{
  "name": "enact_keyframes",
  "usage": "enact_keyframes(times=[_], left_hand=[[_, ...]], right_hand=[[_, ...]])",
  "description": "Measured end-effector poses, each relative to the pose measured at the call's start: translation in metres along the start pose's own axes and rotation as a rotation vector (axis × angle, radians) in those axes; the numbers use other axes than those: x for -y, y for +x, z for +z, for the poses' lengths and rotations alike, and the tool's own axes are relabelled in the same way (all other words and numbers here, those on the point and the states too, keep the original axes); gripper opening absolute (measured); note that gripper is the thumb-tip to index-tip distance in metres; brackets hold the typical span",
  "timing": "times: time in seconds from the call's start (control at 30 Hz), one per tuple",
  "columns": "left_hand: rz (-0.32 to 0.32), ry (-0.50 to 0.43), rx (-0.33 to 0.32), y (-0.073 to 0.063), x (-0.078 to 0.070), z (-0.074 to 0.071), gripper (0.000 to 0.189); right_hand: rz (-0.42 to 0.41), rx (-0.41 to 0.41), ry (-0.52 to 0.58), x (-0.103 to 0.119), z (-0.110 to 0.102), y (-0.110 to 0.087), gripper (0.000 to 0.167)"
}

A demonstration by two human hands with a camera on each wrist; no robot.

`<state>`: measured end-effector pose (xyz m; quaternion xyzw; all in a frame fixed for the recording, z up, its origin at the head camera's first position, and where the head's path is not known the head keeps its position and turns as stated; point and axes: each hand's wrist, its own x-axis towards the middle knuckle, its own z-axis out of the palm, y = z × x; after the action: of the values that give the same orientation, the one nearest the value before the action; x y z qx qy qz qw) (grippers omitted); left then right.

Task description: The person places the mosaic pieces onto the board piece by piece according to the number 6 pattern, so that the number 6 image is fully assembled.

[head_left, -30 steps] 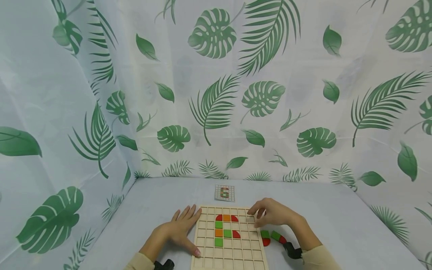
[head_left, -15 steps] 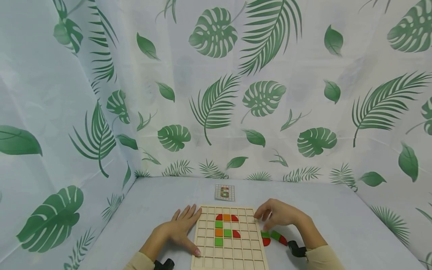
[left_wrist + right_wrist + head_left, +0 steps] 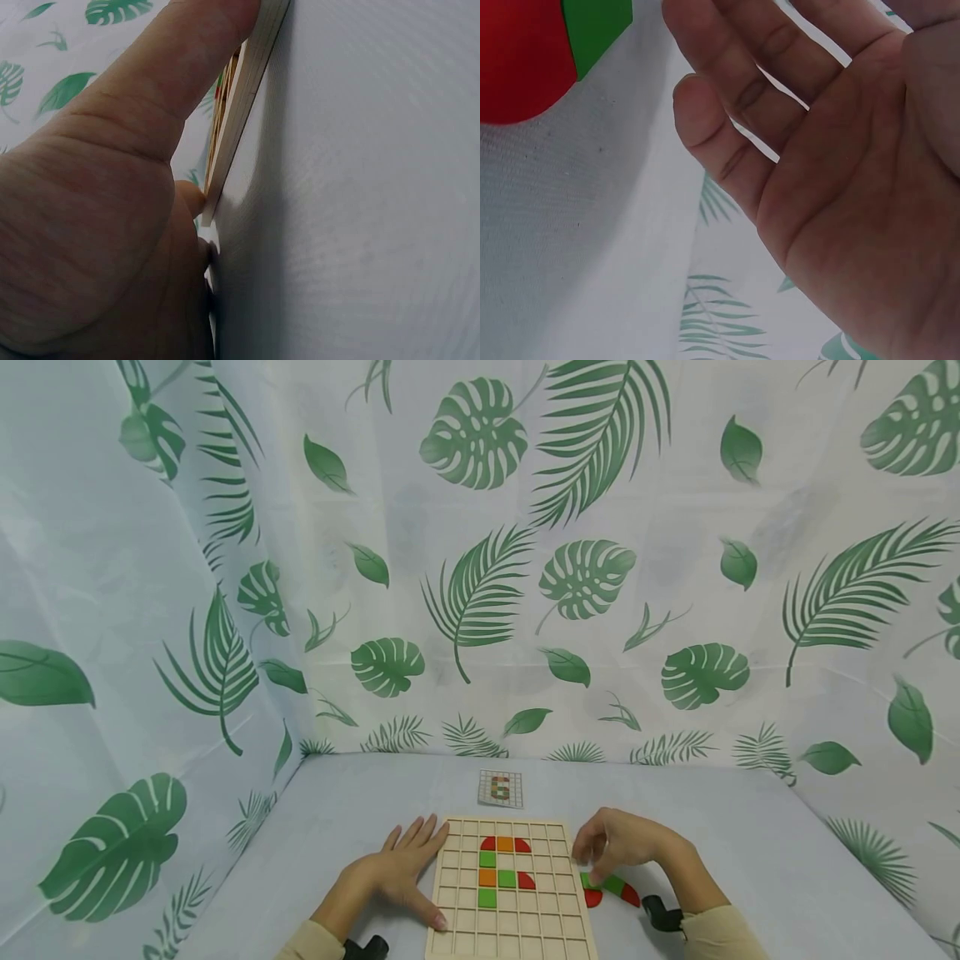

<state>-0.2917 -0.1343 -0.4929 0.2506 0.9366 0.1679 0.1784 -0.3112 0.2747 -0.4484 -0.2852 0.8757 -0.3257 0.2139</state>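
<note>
Left hand (image 3: 396,872): fingers straight, against board (image 3: 547,927). Right hand (image 3: 626,843): bent over loose tiles (image 3: 613,884); whether it pinches one cannot be told. Tiles: under and beside that hand; probably light, rigid, smooth; best pinched by opposite edges.

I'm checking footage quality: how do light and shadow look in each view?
Head view: soft, even light, no strong glare on the board; left wrist view: left hand dim, dark shadow band on the table beside the board; right wrist view: right hand shaded against a brighter curtain, red block and green block vivid.
</note>
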Motion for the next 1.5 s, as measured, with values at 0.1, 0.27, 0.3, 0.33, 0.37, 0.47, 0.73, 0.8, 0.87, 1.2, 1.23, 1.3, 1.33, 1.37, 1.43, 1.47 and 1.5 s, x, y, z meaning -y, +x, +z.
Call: enact_keyframes(times=[0.1, 0.27, 0.3, 0.33, 0.37, 0.47, 0.73, 0.8, 0.87, 1.2, 1.23, 1.3, 1.33, 1.37, 1.43, 1.47, 1.5], left_hand=[[-0.001, -0.002, 0.002, 0.0002, -0.0004, 0.0001, 0.142], [0.002, 0.001, 0.007, -0.0007, -0.0014, -0.0001, 0.141], [0.003, 0.002, 0.007, -0.0008, -0.0018, -0.0002, 0.141], [0.003, 0.003, 0.006, -0.0008, -0.0020, -0.0001, 0.141], [0.002, 0.004, 0.005, -0.0007, -0.0020, 0.0000, 0.141], [0.001, 0.004, 0.003, -0.0004, -0.0012, -0.0002, 0.141], [0.010, 0.001, 0.000, 0.0002, 0.0006, -0.0003, 0.142], [0.010, 0.006, 0.000, 0.0000, 0.0006, -0.0004, 0.142], [0.011, 0.008, 0.002, -0.0007, 0.0000, -0.0008, 0.141], [0.007, 0.007, 0.003, -0.0029, -0.0043, -0.0033, 0.140], [0.007, 0.007, 0.004, -0.0026, -0.0040, -0.0033, 0.140], [0.005, 0.007, 0.006, -0.0015, -0.0027, -0.0027, 0.141], [0.006, 0.007, 0.006, -0.0008, -0.0020, -0.0023, 0.141], [0.006, 0.007, 0.006, -0.0002, -0.0012, -0.0019, 0.141], [0.005, 0.007, 0.006, 0.0007, -0.0002, -0.0012, 0.142], [0.003, 0.007, 0.006, 0.0010, 0.0002, -0.0009, 0.142], [0.002, 0.007, 0.006, 0.0011, 0.0003, -0.0006, 0.142]], right_hand=[[0.010, 0.013, 0.002, -0.0015, 0.0012, 0.0009, 0.022], [0.018, 0.035, 0.036, -0.0040, 0.0025, 0.0022, 0.022], [0.016, 0.038, 0.041, -0.0041, 0.0025, 0.0024, 0.022], [0.016, 0.040, 0.043, -0.0045, 0.0026, 0.0026, 0.022], [0.013, 0.041, 0.042, -0.0046, 0.0026, 0.0028, 0.021], [0.017, 0.043, 0.048, -0.0068, 0.0031, 0.0039, 0.021], [0.011, 0.046, 0.069, -0.0089, 0.0059, 0.0054, 0.021], [0.017, 0.043, 0.069, -0.0069, 0.0060, 0.0053, 0.021], [0.024, 0.038, 0.066, -0.0054, 0.0062, 0.0049, 0.021], [0.060, 0.020, 0.046, -0.0058, 0.0066, 0.0049, 0.023], [0.059, 0.020, 0.044, -0.0061, 0.0068, 0.0051, 0.023], [0.056, 0.019, 0.038, -0.0067, 0.0069, 0.0051, 0.023], [0.055, 0.018, 0.034, -0.0069, 0.0069, 0.0053, 0.022], [0.051, 0.018, 0.035, -0.0070, 0.0071, 0.0054, 0.022], [0.047, 0.013, 0.035, -0.0072, 0.0071, 0.0054, 0.022], [0.048, 0.009, 0.031, -0.0071, 0.0070, 0.0053, 0.022], [0.051, 0.004, 0.027, -0.0070, 0.0070, 0.0052, 0.022]])
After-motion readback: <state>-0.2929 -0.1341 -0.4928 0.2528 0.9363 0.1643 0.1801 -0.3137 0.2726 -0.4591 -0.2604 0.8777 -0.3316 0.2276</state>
